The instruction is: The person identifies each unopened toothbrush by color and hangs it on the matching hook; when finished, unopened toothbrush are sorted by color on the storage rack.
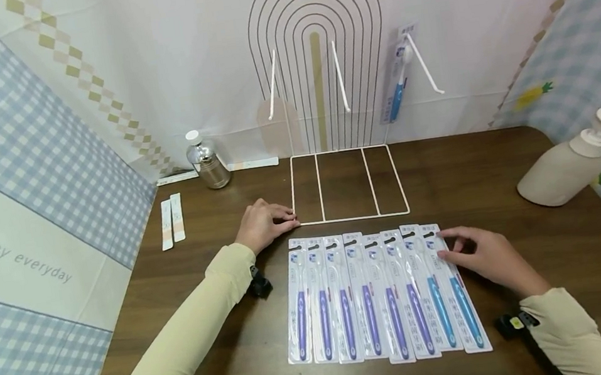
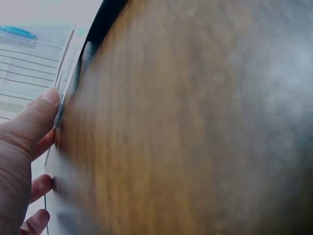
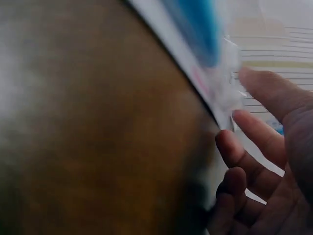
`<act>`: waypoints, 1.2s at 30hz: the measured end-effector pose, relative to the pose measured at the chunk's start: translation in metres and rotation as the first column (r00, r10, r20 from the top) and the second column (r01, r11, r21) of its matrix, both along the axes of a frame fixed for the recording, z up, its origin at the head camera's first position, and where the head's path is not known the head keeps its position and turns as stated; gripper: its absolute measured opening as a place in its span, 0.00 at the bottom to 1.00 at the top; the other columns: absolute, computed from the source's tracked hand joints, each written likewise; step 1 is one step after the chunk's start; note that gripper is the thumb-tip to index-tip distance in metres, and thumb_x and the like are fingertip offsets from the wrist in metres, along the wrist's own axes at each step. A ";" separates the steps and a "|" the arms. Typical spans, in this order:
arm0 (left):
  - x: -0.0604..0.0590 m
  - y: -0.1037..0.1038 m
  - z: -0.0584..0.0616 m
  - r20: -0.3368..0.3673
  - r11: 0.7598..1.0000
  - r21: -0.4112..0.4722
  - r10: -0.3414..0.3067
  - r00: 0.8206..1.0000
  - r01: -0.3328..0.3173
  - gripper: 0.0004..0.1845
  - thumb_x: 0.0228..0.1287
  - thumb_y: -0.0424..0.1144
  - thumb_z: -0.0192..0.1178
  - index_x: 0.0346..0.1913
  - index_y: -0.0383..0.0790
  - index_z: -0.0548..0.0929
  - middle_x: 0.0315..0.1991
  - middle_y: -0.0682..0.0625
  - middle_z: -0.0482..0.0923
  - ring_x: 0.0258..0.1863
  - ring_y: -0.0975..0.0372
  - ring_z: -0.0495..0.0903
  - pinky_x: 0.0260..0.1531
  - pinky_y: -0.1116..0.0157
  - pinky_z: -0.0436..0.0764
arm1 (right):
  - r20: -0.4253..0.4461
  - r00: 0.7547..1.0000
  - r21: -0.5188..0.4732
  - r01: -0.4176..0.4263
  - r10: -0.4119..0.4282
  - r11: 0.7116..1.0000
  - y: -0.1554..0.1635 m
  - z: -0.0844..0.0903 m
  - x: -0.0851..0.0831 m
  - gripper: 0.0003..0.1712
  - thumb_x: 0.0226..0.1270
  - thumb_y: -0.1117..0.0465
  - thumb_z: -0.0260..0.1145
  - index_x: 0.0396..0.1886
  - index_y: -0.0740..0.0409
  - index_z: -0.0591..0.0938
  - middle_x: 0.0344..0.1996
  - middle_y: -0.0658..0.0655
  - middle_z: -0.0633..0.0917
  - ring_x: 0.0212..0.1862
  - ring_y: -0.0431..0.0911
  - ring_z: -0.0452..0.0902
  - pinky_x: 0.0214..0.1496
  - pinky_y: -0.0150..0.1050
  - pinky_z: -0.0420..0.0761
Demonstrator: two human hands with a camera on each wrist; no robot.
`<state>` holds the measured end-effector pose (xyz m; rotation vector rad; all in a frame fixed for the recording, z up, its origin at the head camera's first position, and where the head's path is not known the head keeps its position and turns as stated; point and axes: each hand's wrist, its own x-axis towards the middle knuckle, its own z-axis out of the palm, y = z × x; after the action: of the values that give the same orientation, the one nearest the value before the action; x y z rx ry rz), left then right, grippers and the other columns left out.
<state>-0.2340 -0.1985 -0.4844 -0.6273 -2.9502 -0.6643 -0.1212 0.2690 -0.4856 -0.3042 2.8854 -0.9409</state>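
Note:
My left hand [image 1: 266,222] is at the front left corner of a white wire rack [image 1: 353,218], thumb and forefinger pinching the wire there. A row of several packaged toothbrushes [image 1: 344,299] lies on the table before the rack, most with purple handles, two at the right with blue ones. By the upper edge of the rightmost blue packaged toothbrush [image 1: 459,293], the thumb and forefinger of my right hand [image 1: 488,254] are spread apart, tips right at its edge. Another blue packaged toothbrush [image 1: 399,82] hangs from the rack's right hook [image 1: 424,63].
Two more hooks, a left one [image 1: 273,86] and a middle one [image 1: 340,78], stick out bare. A glass bottle [image 1: 209,164] and white paper sachets [image 1: 166,224] are at the back left. At the right stands a pump bottle [image 1: 563,172].

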 end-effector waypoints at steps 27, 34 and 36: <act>0.001 0.000 0.002 0.009 1.000 0.003 0.000 1.000 0.000 0.11 0.64 0.53 0.76 0.44 0.55 0.96 0.52 0.61 0.90 0.45 0.60 0.77 0.46 0.57 0.70 | -0.695 0.715 -0.147 -0.033 -0.079 0.989 -0.021 0.126 -0.027 0.35 0.52 0.74 0.84 0.62 0.53 0.88 0.40 0.58 0.92 0.21 0.32 0.59 0.27 0.27 0.60; 0.000 0.000 0.001 0.013 1.000 -0.002 0.002 1.000 -0.002 0.11 0.64 0.54 0.76 0.44 0.55 0.96 0.52 0.61 0.89 0.45 0.60 0.77 0.46 0.58 0.70 | -0.788 0.593 -0.198 0.011 -0.166 0.980 -0.041 0.172 -0.028 0.32 0.56 0.70 0.83 0.61 0.51 0.87 0.35 0.64 0.92 0.23 0.32 0.59 0.32 0.24 0.60; 0.000 0.000 0.001 0.010 1.000 -0.001 0.002 1.000 -0.002 0.11 0.63 0.54 0.76 0.44 0.55 0.96 0.53 0.61 0.89 0.45 0.60 0.77 0.46 0.58 0.70 | -0.790 0.582 -0.222 0.021 -0.192 0.975 -0.045 0.178 -0.030 0.31 0.58 0.69 0.83 0.61 0.49 0.87 0.37 0.64 0.92 0.23 0.30 0.60 0.32 0.24 0.61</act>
<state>-0.2337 -0.1989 -0.4834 -0.6225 -2.9596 -0.6679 -0.1513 0.2241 -0.3079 -0.7694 3.6644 -1.4047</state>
